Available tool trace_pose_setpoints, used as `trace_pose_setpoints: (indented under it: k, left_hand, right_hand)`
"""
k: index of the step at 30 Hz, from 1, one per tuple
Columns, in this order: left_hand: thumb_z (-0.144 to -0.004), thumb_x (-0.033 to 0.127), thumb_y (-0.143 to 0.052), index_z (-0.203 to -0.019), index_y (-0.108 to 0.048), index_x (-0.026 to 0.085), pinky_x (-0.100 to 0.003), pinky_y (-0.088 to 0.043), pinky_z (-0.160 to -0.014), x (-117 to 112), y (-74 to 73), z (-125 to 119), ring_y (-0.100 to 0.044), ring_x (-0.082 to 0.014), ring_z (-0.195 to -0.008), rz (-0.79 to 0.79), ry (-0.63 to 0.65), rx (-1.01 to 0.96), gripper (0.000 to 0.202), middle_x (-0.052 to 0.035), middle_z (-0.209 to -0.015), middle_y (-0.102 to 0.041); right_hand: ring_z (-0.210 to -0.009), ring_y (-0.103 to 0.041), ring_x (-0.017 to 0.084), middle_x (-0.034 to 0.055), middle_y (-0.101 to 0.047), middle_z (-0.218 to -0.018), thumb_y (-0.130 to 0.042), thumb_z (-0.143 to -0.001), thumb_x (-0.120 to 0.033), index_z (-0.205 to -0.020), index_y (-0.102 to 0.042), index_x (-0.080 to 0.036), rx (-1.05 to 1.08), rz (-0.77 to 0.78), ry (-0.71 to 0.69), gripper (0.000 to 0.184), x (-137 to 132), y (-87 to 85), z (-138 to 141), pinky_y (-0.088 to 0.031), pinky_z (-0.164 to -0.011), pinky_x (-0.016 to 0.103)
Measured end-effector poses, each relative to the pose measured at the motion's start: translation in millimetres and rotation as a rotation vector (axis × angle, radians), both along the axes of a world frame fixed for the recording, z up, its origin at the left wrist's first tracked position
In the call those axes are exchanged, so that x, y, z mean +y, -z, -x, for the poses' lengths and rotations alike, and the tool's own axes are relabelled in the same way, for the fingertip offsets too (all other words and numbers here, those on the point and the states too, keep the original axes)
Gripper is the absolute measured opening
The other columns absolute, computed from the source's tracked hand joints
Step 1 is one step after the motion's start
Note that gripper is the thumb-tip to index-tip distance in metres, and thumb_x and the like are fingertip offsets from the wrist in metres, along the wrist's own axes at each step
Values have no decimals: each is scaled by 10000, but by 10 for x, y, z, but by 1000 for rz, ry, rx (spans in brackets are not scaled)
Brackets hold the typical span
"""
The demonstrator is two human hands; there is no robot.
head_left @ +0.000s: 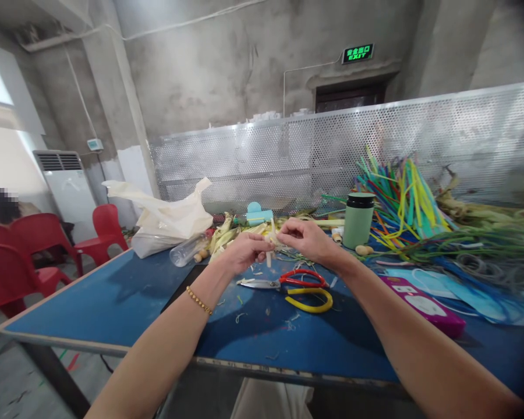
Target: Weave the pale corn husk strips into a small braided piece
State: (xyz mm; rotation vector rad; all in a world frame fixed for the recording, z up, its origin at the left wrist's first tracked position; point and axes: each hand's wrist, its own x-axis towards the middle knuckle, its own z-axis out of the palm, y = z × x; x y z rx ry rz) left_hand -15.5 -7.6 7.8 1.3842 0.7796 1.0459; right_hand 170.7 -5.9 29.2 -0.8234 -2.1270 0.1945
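Observation:
Both hands meet above the blue table (113, 302), just behind the scissors. My left hand (244, 251) is closed in a pinch on a pale strip of corn husk (269, 247) that hangs down between the hands. My right hand (303, 237) is also closed, its fingertips gripping the upper end of the same pale strip. A gold bead bracelet (199, 301) sits on my left wrist. Two pairs of scissors lie on the table right below the hands, one with red handles (303, 278) and one with yellow handles (312, 301).
Behind the hands lie corn husks (227, 235), a clear bottle (186, 253), a white bag (166, 218) and a green flask (358, 220). Colourful strips (397, 198) and green strands (471, 244) pile up at right, near a purple box (423, 305). Red chairs (39, 244) stand left.

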Motion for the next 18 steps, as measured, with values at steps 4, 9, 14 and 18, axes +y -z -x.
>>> trace_pose_setpoints:
  k: [4,9,14,18]
  left_hand:
    - [-590,184,-759,-597,-585,101,-212,-289,-444,2,2,-4,-430,-45,-421,0,1,10,193,22,-514,-500]
    - [-558,214,-778,-587,-580,98,-211,-269,-437,13,14,-13,-424,-43,-423,-12,-13,11,232,22,-521,-496]
    - [-543,194,-767,-554,-561,100,-209,-260,-432,29,34,-24,-419,-44,-421,5,-23,9,226,22,-513,-480]
    - [-549,206,-770,-590,-590,91,-210,-262,-429,21,28,-28,-415,-42,-415,5,-15,13,218,16,-524,-502]
  right_hand:
    - [-585,-445,107,-5,-536,-636,-546,-808,-250,-714,-602,-156,-61,61,-28,145,17,3,-32,-325,-551,251]
    - [-595,-443,105,2,-529,-665,-572,-790,-253,-680,-598,-158,-36,-67,53,148,9,5,-12,-330,-560,248]
    - [-626,-501,117,21,-595,-716,-559,-815,-271,-792,-642,-157,86,27,-75,143,-6,40,56,-369,-564,243]
    - [-641,-509,123,24,-598,-700,-559,-802,-226,-758,-680,-157,39,-44,-31,146,-9,46,82,-371,-598,257]
